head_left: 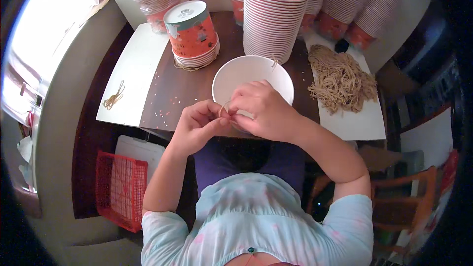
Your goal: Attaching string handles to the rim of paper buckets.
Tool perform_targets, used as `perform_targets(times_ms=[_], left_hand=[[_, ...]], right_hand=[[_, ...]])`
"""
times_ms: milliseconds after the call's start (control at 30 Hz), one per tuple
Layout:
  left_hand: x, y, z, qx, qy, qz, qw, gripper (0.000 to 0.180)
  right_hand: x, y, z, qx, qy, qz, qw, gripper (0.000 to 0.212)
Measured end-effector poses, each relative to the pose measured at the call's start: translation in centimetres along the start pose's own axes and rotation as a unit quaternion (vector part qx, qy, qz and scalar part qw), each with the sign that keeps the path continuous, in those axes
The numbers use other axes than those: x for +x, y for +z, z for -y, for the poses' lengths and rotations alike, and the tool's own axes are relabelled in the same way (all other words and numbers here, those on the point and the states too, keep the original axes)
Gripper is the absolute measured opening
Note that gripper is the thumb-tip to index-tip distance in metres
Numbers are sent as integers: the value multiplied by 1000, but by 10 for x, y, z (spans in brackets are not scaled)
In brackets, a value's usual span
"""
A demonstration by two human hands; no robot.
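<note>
A white paper bucket [236, 74] stands at the table's front edge, its open mouth facing me. At its near rim, my left hand [199, 124] is closed in a pinch on a thin tan cord [224, 109]. My right hand [263, 108] meets it fingertip to fingertip, also pinching there and covering part of the bucket's mouth. Between the fingers the cord forms a small curve; how it joins the bucket there is hidden. On the far rim a short piece of tan cord [274, 63] shows.
Beyond the bucket rises a tall stack of nested buckets [273, 24]. An upside-down orange bucket stack [192, 34] stands left of it. A heap of tan cords [342, 79] lies right, a few loose cords [114, 96] left. Wrapped bucket stacks [345, 0] line the back; a red basket [120, 187] sits below left.
</note>
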State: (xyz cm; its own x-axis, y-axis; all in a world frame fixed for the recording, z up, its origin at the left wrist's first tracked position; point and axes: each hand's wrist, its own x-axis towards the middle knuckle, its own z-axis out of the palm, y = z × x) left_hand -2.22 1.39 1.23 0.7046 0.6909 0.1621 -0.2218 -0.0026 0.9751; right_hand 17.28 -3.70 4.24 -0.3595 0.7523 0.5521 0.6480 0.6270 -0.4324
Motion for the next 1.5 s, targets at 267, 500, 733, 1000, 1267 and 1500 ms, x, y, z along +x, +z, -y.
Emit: perform_targets(times_ms=[267, 500, 733, 1000, 1267, 1500], left_hand=[[-27, 24, -5, 514, 201, -173, 816, 20], [-35, 29, 15, 552, 306, -231, 740, 21], [-29, 35, 38, -22, 31, -272, 962, 7], [-31, 26, 38, -70, 50, -279, 956, 10], [-31, 22, 38, -89, 57, -277, 955, 12], [-33, 24, 32, -90, 48, -267, 958, 11]], right_hand=[[-17, 15, 46, -97, 89, -20, 991, 10], [-32, 39, 63, -155, 144, -48, 976, 10], [-40, 63, 31, -239, 85, -140, 957, 10], [-28, 74, 24, 359, 298, -131, 875, 13], [-21, 91, 18, 648, 399, -161, 628, 11], [-24, 94, 6, 698, 437, -114, 556, 15]])
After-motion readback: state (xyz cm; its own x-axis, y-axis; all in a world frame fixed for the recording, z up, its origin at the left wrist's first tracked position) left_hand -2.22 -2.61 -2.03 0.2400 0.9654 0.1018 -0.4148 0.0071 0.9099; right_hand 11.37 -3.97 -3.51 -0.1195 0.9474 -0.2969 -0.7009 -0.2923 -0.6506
